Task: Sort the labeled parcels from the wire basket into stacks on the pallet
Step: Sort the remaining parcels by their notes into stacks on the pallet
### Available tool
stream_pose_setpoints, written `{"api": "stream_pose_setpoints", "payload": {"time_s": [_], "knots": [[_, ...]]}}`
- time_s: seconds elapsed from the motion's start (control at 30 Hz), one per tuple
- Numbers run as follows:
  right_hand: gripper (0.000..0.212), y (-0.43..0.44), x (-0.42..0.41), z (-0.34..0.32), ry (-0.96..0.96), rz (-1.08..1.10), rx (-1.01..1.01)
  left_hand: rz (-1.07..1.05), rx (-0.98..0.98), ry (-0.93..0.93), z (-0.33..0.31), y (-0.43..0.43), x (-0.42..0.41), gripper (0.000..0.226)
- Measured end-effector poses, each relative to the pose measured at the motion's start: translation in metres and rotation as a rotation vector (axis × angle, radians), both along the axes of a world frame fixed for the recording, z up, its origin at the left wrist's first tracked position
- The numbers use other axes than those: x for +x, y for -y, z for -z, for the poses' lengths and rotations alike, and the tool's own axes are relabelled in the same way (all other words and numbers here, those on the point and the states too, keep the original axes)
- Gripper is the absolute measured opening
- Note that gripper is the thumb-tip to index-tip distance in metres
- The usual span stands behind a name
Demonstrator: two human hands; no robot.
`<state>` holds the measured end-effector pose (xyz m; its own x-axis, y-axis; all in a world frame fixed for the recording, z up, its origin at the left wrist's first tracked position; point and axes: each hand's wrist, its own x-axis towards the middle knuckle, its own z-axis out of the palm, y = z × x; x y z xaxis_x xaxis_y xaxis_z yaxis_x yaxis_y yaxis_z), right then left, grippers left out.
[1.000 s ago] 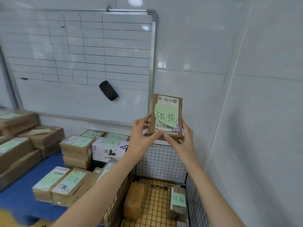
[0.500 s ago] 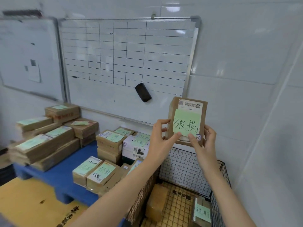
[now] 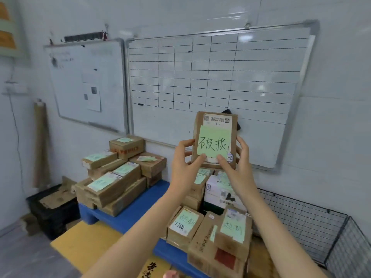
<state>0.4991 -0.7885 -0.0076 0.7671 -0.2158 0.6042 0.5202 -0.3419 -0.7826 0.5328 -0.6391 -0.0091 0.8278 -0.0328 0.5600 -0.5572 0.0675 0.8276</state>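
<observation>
A person holds a small brown parcel (image 3: pixel 217 119) upright at centre frame, its face turned to the camera, in front of a gridded whiteboard (image 3: pixel 210 77) on a white tiled wall. The left hand (image 3: pixel 183 167) grips the parcel's left edge, thumb on the front and fingers curled behind. The right hand (image 3: pixel 240 169) grips the right edge in the same way, its thumb pressing near the lower rim. A green sticky note (image 3: pixel 213 145) with handwritten characters covers most of the parcel's face, below a printed shipping label.

The parcel is held in the air above the blue pallet (image 3: pixel 128 219), which runs from centre left to the bottom of the frame. On the pallet, a pile of long brown boxes (image 3: pixel 112 183) with green notes sits at centre left. Another group of labelled parcels (image 3: pixel 210 231) stands in the lower centre, just under the forearms.

The black wire basket (image 3: pixel 301 221) is at lower right, against the wall and just beside the pallet's near parcels. A second, plain whiteboard (image 3: pixel 86 81) hangs at upper left, with a black bin (image 3: pixel 54 209) of cardboard scraps on the floor below it.
</observation>
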Motion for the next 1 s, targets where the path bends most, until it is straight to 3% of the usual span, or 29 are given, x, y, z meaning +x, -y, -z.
{"api": "stream_pose_setpoints", "payload": {"time_s": [0.23,0.5,0.73,1.0], "knots": [[0.072,-0.151,0.066,0.007,-0.035,-0.086,-0.026,-0.106,0.021,-0.017,0.004,-0.160,0.049,0.035],[0.065,-0.273,0.127,0.006,-0.043,-0.248,0.004,-0.252,-0.024,-0.008,0.000,-0.281,0.082,0.034],[0.058,-0.332,0.198,0.030,-0.089,-0.355,0.024,-0.356,0.019,-0.063,0.018,-0.350,0.149,0.035],[0.071,-0.347,0.310,0.054,-0.179,-0.371,0.021,-0.342,0.076,-0.141,0.032,-0.369,0.263,0.035]]}}
